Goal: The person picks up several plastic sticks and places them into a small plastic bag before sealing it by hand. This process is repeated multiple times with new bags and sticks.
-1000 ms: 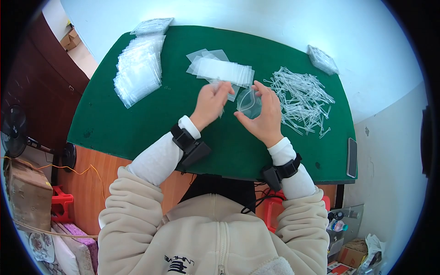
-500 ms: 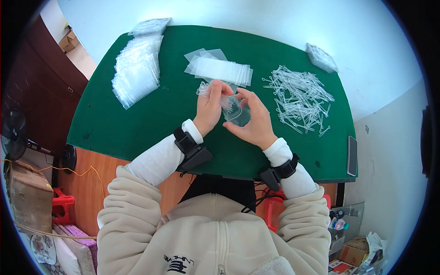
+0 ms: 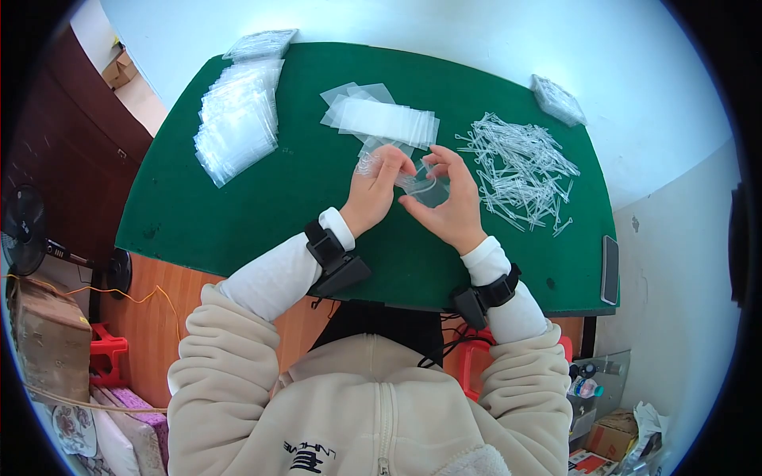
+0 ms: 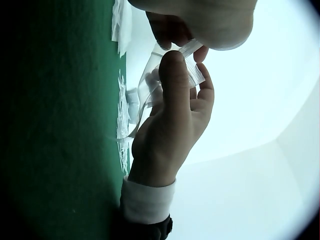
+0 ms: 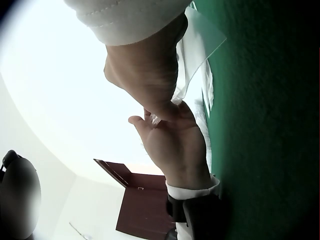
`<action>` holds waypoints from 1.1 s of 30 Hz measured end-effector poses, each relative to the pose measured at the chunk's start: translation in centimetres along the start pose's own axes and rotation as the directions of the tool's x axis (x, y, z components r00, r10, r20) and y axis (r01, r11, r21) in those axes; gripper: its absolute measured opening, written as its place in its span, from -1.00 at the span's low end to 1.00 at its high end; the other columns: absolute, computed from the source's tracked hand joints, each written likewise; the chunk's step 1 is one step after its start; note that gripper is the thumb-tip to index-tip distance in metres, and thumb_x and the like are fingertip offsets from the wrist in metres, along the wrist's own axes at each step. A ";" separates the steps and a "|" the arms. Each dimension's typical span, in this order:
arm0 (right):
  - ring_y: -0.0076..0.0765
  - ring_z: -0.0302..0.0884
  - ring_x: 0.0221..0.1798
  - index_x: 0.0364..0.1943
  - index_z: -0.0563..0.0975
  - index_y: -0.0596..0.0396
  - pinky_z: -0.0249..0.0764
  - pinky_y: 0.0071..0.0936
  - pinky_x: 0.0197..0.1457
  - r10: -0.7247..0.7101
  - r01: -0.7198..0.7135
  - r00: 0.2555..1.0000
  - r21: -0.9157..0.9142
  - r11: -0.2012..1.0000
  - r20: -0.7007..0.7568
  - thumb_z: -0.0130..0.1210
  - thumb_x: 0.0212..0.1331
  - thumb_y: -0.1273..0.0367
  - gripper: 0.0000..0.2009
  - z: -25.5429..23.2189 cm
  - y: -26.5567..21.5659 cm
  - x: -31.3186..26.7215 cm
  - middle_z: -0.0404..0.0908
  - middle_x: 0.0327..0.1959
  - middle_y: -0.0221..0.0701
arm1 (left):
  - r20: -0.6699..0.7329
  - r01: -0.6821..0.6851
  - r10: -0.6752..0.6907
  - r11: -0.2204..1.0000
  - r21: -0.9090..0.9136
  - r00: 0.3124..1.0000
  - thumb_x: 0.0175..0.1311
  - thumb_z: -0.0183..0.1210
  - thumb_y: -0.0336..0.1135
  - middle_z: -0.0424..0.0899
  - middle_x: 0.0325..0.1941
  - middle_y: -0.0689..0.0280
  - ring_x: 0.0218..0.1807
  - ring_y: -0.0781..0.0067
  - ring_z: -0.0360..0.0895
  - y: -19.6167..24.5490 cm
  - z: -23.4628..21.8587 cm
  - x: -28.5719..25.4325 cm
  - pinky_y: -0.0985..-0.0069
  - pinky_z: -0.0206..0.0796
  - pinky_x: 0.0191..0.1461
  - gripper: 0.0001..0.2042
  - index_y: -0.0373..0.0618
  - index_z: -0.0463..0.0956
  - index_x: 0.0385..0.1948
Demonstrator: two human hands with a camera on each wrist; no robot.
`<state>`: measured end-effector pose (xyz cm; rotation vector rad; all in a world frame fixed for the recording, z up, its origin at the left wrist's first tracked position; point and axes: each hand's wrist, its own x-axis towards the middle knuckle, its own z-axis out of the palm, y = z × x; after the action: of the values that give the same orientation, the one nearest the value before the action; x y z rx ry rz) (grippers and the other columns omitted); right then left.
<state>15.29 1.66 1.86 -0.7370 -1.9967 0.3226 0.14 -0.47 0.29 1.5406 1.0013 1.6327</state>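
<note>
A bundle of clear plastic sticks with looped ends (image 3: 367,164) is gripped in my left hand (image 3: 373,193). The loops stick out on the left side of the fist, and the other ends point right, at the mouth of a clear plastic bag (image 3: 432,193). My right hand (image 3: 460,208) pinches this bag between thumb and fingers, its mouth held apart. In the left wrist view the bag (image 4: 148,75) lies against the right thumb and fingers, close under the left hand (image 4: 205,22). The right wrist view hides most of the bundle behind the right hand (image 5: 145,72).
Flat clear bags (image 3: 381,121) lie overlapped at the back middle of the green table (image 3: 317,230). A fanned stack of bags (image 3: 238,127) lies on the left, a heap of loose looped sticks (image 3: 524,170) on the right. A phone (image 3: 609,270) rests at the right edge.
The left hand has turned and come over to the bag, bringing the stick ends to its mouth. The right hand with the bag shifted left, then slightly back right.
</note>
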 end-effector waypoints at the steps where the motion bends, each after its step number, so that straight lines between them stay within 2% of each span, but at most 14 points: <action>1: -0.35 0.42 -0.37 0.00 0.34 0.10 0.43 -0.44 -0.30 -0.011 0.011 1.000 -0.003 1.000 -0.004 0.38 -0.42 0.36 -0.30 0.0 0.0 0.0 0.47 -0.22 -0.35 | -0.001 0.000 0.000 1.000 0.000 1.000 0.44 -0.31 -0.11 0.46 -0.44 0.39 -0.37 0.60 0.33 -0.1 -0.1 0.0 0.61 0.18 -0.22 -0.59 -0.17 0.42 -0.46; 5: -0.34 0.43 -0.38 -0.02 0.34 0.10 0.43 -0.45 -0.32 -0.043 0.043 0.999 0.002 0.999 -0.009 0.37 -0.41 0.37 -0.32 0.2 -0.2 0.0 0.47 -0.24 -0.35 | 0.051 -0.007 0.007 1.000 -0.001 0.999 0.41 -0.21 -0.07 0.50 -0.43 0.39 -0.37 0.58 0.35 -1.0 -0.2 0.1 0.60 0.19 -0.25 -0.63 -0.15 0.43 -0.43; 9: -0.33 0.43 -0.39 -0.03 0.34 0.10 0.42 -0.45 -0.34 -0.053 0.053 0.998 0.011 0.999 -0.021 0.36 -0.40 0.38 -0.33 0.1 -0.2 0.0 0.46 -0.28 -0.34 | 0.051 -0.092 0.090 0.995 0.034 0.995 0.40 -0.20 -0.05 0.50 -0.29 0.35 -0.27 0.55 0.37 -1.9 0.0 0.3 0.57 0.21 -0.14 -0.61 -0.16 0.46 -0.42; 11: -0.33 0.43 -0.40 -0.03 0.34 0.10 0.42 -0.45 -0.35 -0.052 0.052 0.998 0.013 0.999 -0.026 0.36 -0.40 0.38 -0.34 0.0 -0.2 0.0 0.45 -0.29 -0.34 | 0.088 -0.106 0.095 0.985 0.134 0.992 0.38 -0.16 -0.04 0.47 -0.19 0.30 -0.18 0.51 0.37 -2.0 0.1 0.4 0.54 0.20 -0.06 -0.62 -0.16 0.48 -0.37; 13: -0.38 0.44 -0.34 0.00 0.33 0.12 0.42 -0.48 -0.26 -0.023 0.023 1.000 0.000 1.000 0.006 0.35 -0.36 0.40 -0.33 -0.1 -0.2 0.0 0.47 -0.23 -0.34 | 0.105 -0.113 0.095 0.976 0.185 0.990 0.37 -0.14 -0.04 0.45 -0.14 0.28 -0.13 0.49 0.37 -1.8 0.1 0.3 0.52 0.20 -0.03 -0.63 -0.17 0.50 -0.35; 14: -0.41 0.44 -0.32 0.02 0.33 0.14 0.43 -0.49 -0.21 -0.008 0.008 1.000 -0.007 1.000 0.023 0.35 -0.34 0.41 -0.33 -0.1 -0.1 0.0 0.47 -0.20 -0.35 | 0.155 0.011 -0.017 0.999 0.039 0.988 0.36 -0.12 -0.05 0.43 -0.11 0.27 -0.09 0.47 0.36 -1.6 0.3 0.1 0.51 0.19 0.00 -0.64 -0.17 0.51 -0.33; 16: -0.41 0.44 -0.32 0.02 0.32 0.14 0.43 -0.49 -0.21 -0.007 0.007 1.000 -0.011 1.000 0.014 0.35 -0.34 0.41 -0.33 0.0 0.1 -0.1 0.47 -0.20 -0.35 | 0.297 0.279 -0.206 0.933 -0.228 0.932 0.34 -0.08 -0.06 0.40 -0.05 0.24 0.00 0.43 0.34 -1.3 0.6 -0.2 0.47 0.18 0.06 -0.65 -0.17 0.52 -0.28; 19: -0.41 0.44 -0.32 0.02 0.32 0.14 0.43 -0.49 -0.21 -0.007 0.007 1.000 -0.019 1.000 -0.004 0.34 -0.33 0.41 -0.33 0.0 0.2 -0.1 0.47 -0.20 -0.35 | 0.306 0.201 -0.146 0.967 -0.156 0.941 0.32 -0.04 -0.06 0.40 -0.04 0.22 0.05 0.41 0.32 -1.7 0.2 -0.1 0.46 0.18 0.09 -0.65 -0.19 0.50 -0.21; 22: -0.34 0.43 -0.38 -0.04 0.35 0.10 0.42 -0.45 -0.34 -0.033 0.032 0.998 -0.025 0.999 -0.049 0.36 -0.37 0.37 -0.36 0.0 0.1 0.1 0.44 -0.29 -0.34 | 0.306 0.125 -0.099 0.990 -0.065 0.947 0.31 -0.03 -0.04 0.38 -0.02 0.20 0.09 0.39 0.30 -1.4 -0.6 0.3 0.44 0.16 0.13 -0.62 -0.21 0.47 -0.14; 24: -0.37 0.43 -0.35 -0.01 0.34 0.11 0.42 -0.46 -0.28 -0.013 0.012 1.000 -0.022 1.000 -0.025 0.37 -0.37 0.38 -0.34 -0.2 0.1 0.1 0.44 -0.25 -0.34 | 0.299 0.051 -0.061 0.998 0.043 0.952 0.32 -0.06 0.01 0.36 0.02 0.19 0.12 0.38 0.28 -1.0 -1.1 0.7 0.44 0.12 0.18 -0.56 -0.23 0.43 -0.06; 25: -0.40 0.43 -0.32 0.01 0.33 0.13 0.42 -0.48 -0.22 0.006 -0.006 1.000 -0.019 1.000 -0.001 0.37 -0.36 0.39 -0.32 -0.3 0.2 0.0 0.45 -0.22 -0.35 | 0.300 0.050 -0.061 0.998 0.044 0.952 0.32 -0.06 0.01 0.36 0.02 0.19 0.12 0.38 0.28 -0.8 -1.2 0.8 0.44 0.12 0.18 -0.56 -0.23 0.43 -0.06; 27: -0.43 0.42 -0.29 0.03 0.31 0.14 0.41 -0.49 -0.17 0.026 -0.025 0.999 -0.017 1.000 0.021 0.38 -0.36 0.40 -0.30 -0.4 0.2 0.0 0.45 -0.19 -0.35 | 0.288 0.013 -0.005 1.000 -0.024 0.958 0.32 -0.11 0.05 0.31 0.09 0.17 0.16 0.35 0.26 -0.3 -1.4 1.0 0.43 0.06 0.23 -0.49 -0.22 0.33 0.06; 33: -0.42 0.43 -0.20 0.06 0.30 0.16 0.39 -0.46 -0.05 0.066 -0.061 0.996 0.087 0.994 -0.058 0.41 -0.36 0.40 -0.26 -0.3 0.7 -0.2 0.44 -0.10 -0.31 | 0.290 0.032 0.016 0.986 -0.161 0.957 0.34 -0.20 0.11 0.21 0.24 0.17 0.26 0.31 0.17 -0.1 -0.6 0.5 0.40 -0.04 0.30 -0.40 -0.20 0.14 0.22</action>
<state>15.82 2.05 1.54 -0.7486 -1.8933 0.4159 -0.54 -0.05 0.44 1.6028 0.6962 1.3934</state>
